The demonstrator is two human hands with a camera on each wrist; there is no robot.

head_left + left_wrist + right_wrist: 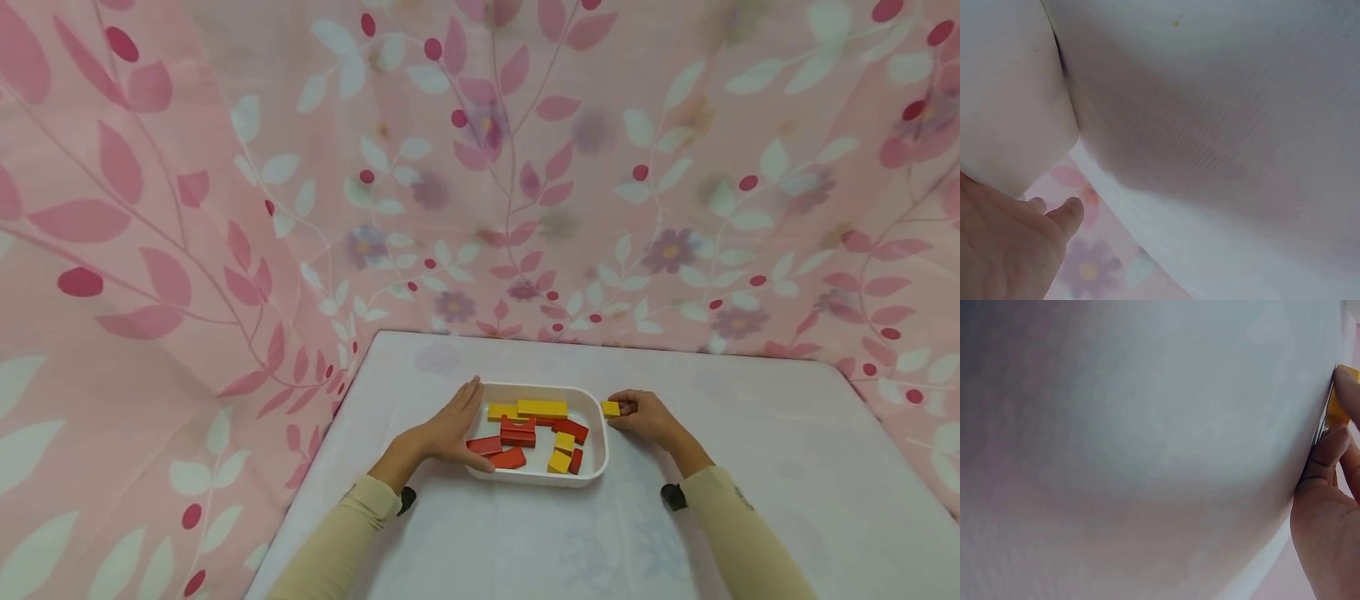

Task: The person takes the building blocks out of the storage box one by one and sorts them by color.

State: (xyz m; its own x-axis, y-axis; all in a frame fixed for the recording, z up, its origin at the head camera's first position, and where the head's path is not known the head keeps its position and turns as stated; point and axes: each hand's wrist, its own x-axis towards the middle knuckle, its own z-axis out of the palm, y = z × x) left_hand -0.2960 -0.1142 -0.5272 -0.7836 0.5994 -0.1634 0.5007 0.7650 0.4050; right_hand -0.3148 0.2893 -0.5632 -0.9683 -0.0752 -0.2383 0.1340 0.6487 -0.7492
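A white tray point(540, 478) with rounded corners holds several red and yellow toy blocks. My left hand point(452, 423) rests against its left side, fingers straight along the wall and thumb at the front left rim. In the left wrist view that hand point(1007, 247) lies against the tray's pale outer wall point(1010, 87). Just outside the tray's right end, my right hand point(647, 417) pinches a small yellow block point(611, 409) with its fingertips. The right wrist view shows this yellow block point(1337, 412) at its right edge, partly covered by the fingers, low by the cloth.
Inside the tray, a long yellow block point(542, 408) lies along the back, and a red block with a curved notch point(518, 435) is near the middle. A white cloth covers the table point(480, 542). Pink floral curtains point(510, 167) hang behind and at the left.
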